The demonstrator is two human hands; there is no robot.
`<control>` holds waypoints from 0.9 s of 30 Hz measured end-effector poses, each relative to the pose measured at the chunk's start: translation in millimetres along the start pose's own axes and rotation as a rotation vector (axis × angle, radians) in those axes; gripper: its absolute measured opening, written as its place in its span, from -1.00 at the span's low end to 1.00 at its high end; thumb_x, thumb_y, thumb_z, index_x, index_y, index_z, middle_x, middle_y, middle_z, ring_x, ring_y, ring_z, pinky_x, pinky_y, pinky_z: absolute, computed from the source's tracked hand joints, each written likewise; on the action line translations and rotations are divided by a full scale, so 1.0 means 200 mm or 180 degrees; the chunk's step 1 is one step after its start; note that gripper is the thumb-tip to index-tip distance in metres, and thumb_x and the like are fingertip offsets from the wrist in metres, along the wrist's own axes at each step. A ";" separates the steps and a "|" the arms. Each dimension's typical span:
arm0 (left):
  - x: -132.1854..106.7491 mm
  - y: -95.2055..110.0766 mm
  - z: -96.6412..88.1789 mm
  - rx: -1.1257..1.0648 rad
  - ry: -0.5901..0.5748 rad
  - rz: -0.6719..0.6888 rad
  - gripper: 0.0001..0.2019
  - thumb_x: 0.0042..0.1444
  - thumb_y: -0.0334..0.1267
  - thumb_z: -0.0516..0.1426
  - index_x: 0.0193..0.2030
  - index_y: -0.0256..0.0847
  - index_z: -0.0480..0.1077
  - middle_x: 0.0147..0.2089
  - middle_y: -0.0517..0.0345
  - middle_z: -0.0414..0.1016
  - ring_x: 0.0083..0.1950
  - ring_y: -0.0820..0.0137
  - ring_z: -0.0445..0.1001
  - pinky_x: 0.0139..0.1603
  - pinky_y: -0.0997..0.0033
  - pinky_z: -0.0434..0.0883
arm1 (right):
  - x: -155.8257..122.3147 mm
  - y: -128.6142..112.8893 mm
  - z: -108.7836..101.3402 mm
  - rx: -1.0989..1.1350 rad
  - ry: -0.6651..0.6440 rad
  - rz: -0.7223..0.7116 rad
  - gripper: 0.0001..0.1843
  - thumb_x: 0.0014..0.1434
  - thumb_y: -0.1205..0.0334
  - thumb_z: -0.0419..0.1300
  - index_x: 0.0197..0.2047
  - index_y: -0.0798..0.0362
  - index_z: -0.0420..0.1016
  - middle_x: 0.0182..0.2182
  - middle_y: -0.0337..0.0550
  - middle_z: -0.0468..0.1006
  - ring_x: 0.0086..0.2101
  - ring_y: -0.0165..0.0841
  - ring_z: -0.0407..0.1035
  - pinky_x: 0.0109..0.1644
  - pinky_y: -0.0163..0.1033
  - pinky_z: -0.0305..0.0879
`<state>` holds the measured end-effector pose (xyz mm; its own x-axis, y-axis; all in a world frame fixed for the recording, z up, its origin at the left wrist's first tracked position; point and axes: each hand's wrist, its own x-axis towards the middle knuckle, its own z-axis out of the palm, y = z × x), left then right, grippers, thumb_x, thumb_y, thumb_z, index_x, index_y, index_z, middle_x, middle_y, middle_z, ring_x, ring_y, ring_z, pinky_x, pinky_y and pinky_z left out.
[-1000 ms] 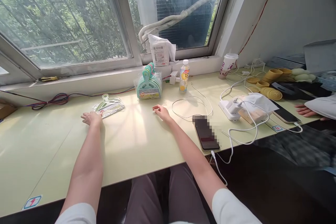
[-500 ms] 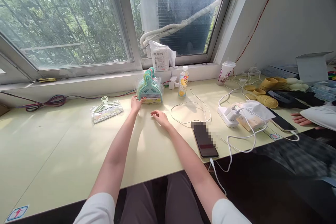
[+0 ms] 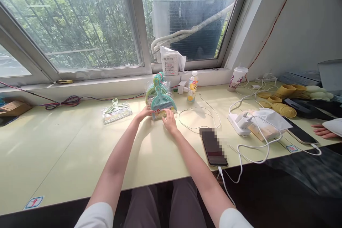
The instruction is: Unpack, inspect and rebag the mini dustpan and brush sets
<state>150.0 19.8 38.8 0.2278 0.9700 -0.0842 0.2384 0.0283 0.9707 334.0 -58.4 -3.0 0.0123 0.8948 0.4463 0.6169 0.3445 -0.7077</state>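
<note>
A teal mini dustpan-and-brush set in clear wrap (image 3: 163, 104) stands pulled forward from a stack of like packs (image 3: 156, 84) near the window sill. My left hand (image 3: 144, 114) grips its lower left edge. My right hand (image 3: 168, 120) holds its lower right edge, fingers curled on the label. A further wrapped pale green set (image 3: 117, 111) lies flat on the pale yellow table (image 3: 66, 149) to the left, apart from both hands.
A phone (image 3: 213, 146) on a white cable lies right of my right arm. A bottle (image 3: 192, 86), a tissue pack (image 3: 171, 60), a cup (image 3: 237, 78), a white charger (image 3: 240, 122), yellow cups (image 3: 279, 96) and another person's hand (image 3: 322, 131) sit further right. Coloured wires (image 3: 64, 100) run along the sill.
My left hand left the pale green set, went right to the stack, and with my right hand has drawn one teal pack forward. The camera tilted up slightly.
</note>
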 end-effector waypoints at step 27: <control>-0.59 -0.17 -0.06 -0.1010 0.0295 0.0093 -0.41 0.07 0.29 0.11 -0.03 -0.20 0.46 0.01 -0.12 0.54 0.02 0.16 0.53 -0.02 0.21 0.48 | -0.04 -0.12 0.02 0.3043 -0.0175 0.1302 -0.45 -0.26 0.06 0.44 -0.24 0.00 0.30 -0.26 -0.13 0.59 -0.19 -0.22 0.49 -0.05 -0.05 0.44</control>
<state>103.5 -92.2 18.5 0.1398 0.9890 -0.0486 -0.0763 0.0597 0.9953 316.3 -72.8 8.5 0.0295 0.9974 0.0660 -0.3074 0.0719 -0.9489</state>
